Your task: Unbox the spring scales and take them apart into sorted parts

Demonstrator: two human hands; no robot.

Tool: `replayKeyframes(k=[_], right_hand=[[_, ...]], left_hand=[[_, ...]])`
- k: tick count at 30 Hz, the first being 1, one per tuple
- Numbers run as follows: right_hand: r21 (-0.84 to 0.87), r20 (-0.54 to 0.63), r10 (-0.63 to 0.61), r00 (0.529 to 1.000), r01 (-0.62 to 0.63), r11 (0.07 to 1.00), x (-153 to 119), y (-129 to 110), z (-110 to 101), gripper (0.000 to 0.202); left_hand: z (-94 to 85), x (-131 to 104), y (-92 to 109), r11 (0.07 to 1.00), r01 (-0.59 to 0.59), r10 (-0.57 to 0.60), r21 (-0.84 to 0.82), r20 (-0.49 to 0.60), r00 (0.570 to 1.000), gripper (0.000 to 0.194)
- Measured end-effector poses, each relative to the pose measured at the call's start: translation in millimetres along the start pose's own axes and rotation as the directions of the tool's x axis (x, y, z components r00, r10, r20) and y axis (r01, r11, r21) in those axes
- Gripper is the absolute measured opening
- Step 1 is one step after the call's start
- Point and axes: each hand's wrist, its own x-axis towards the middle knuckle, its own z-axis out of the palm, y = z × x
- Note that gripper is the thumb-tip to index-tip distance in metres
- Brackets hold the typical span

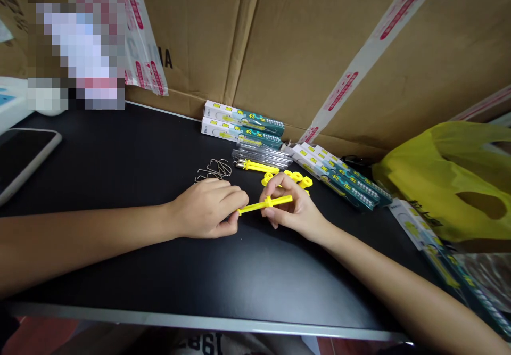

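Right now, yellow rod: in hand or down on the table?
In hand: the left hand grips one end of the yellow rod, the right hand holds it near the collar.

Left hand [211, 207] pinches one end of a slim yellow plastic rod [255, 205], right hand [293, 206] has fingers round the collar near its other end; rod roughly level over the black table [223, 280]. Behind the hands: bent metal hooks [214, 170], clear plastic tubes [263, 155], a yellow rod with metal fittings [257, 166], small yellow caps [305, 182] partly hidden by right hand. Two printed boxes [242, 129] at the cardboard [319, 41], more boxes [339, 175] further right, yellow plastic bag [431, 179] beside them, phone [26, 158] far left
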Motion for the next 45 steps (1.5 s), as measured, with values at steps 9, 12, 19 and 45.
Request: replayKeyframes(k=[9, 12, 19, 45], right_hand=[[-0.051, -0.016, -0.038, 0.999, 0.037, 0.998, -4.0, 3.8, 12.2, 0.022], [-0.043, -0.005, -0.046, 0.999, 0.046, 0.998, -3.6, 3.2, 12.1, 0.023], [-0.103, -0.036, -0.079, 0.996, 0.075, 0.992, -0.8, -10.7, -2.8, 0.021], [-0.994, 0.11, -0.223, 0.969, 0.11, -0.013, 7.2, -2.6, -31.5, 0.015]], left_hand=[[1.7, -1.7, -0.1, 0.999, -0.038, 0.036, 0.021, 0.051, 0.998, 0.019], [1.4, -2.0, -0.3, 0.996, -0.075, 0.072, 0.053, 0.051, 0.996, 0.014], [2.5, -3.2, -0.6, 0.999, -0.03, 0.029, 0.018, 0.031, 0.999, 0.012], [1.2, -1.3, -0.5, 0.983, -0.162, 0.157, 0.087, 0.056, 0.986, 0.016]])
